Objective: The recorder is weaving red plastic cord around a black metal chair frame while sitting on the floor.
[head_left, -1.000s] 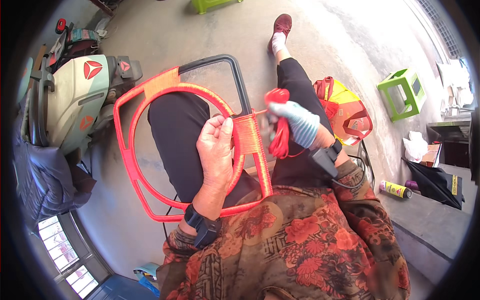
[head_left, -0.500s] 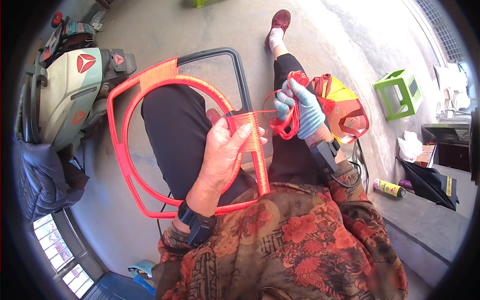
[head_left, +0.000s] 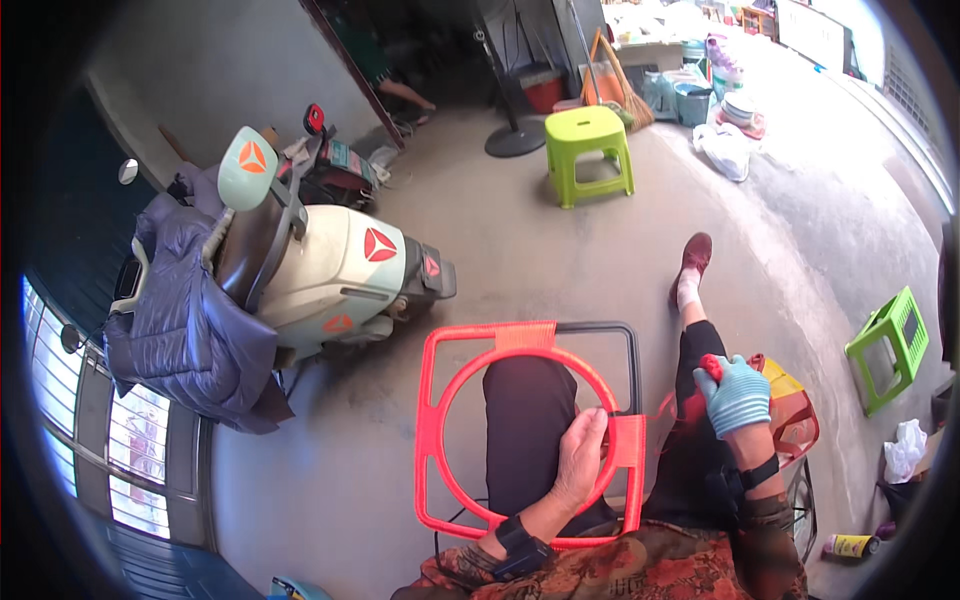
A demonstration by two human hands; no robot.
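A square frame with a round ring inside it (head_left: 627,442) rests over my left thigh, mostly wrapped in red-orange cord. Its upper right corner shows bare black tube (head_left: 634,365). My left hand (head_left: 580,455) is closed on the ring's right side, thumb up, just beside the wrapped panel. In its striped blue-white glove, my right hand (head_left: 740,398) is a fist around a bundle of red cord (head_left: 712,366), mostly hidden by the fingers. A thin strand of cord hangs between the bundle and the frame.
A pale scooter (head_left: 335,255) draped with a padded cover (head_left: 190,300) stands at left. One green stool (head_left: 588,150) is ahead, another (head_left: 890,345) at right. A red-yellow bag (head_left: 795,410) sits beside my right hand. Someone's leg (head_left: 405,95) shows in the far doorway.
The view has swung up and to the left, showing more of the room. My right hand has turned, its gloved back now covering most of the cord bundle. My left hand still holds the frame.
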